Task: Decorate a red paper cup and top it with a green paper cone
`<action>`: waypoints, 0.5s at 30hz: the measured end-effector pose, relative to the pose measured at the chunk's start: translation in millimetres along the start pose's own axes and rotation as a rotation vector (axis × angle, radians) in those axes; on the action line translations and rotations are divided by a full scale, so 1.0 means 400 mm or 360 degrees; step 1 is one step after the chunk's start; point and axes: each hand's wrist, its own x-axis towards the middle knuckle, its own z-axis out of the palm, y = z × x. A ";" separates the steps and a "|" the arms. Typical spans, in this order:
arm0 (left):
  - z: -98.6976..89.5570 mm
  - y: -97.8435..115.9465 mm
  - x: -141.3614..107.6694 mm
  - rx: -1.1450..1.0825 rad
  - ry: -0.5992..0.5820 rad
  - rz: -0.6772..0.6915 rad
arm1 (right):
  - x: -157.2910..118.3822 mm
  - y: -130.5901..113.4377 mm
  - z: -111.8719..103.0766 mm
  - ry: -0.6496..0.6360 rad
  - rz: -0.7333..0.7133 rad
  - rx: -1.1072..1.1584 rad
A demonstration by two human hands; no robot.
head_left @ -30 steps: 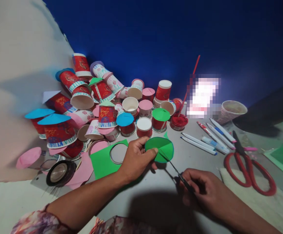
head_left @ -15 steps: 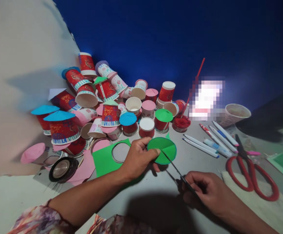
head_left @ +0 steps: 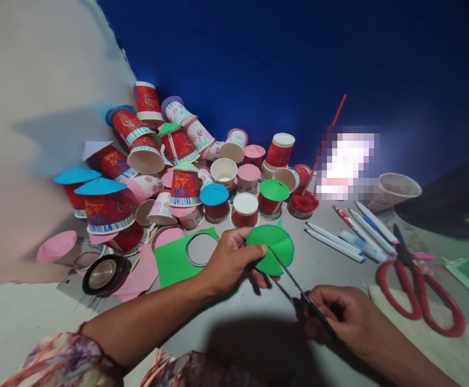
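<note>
A green paper disc (head_left: 278,244) with a blue edge is pinched at its left side by my left hand (head_left: 234,258), thumb on top. My right hand (head_left: 339,314) is closed round a thin dark tool (head_left: 317,312), its handle running under the palm. The tool's slim metal end lies across the disc, its tip near the middle, close to my left thumb. Whether it is a blade or small scissors cannot be made out. Left of my left hand lies a green sheet (head_left: 172,258) with a round hole.
Many paper cups, some with coloured paper tops, are piled at the back left, among them a red cup (head_left: 244,210). Markers (head_left: 335,244) and red-handled scissors (head_left: 422,295) lie on the right. A dark round object (head_left: 106,274) stands at left, beside pink paper (head_left: 141,269).
The view has shifted slightly. The tool now meets the disc's lower edge at a cut or fold, and the disc is tilted a little differently. Both hands keep their hold.
</note>
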 end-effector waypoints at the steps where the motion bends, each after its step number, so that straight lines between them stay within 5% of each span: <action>1: -0.001 -0.001 0.000 -0.0003 -0.0014 -0.0003 | 0.000 0.004 0.000 -0.0011 0.0003 0.0004; 15: -0.006 -0.006 0.003 -0.0100 -0.0063 -0.0092 | -0.005 0.007 -0.001 -0.0028 0.0032 0.0013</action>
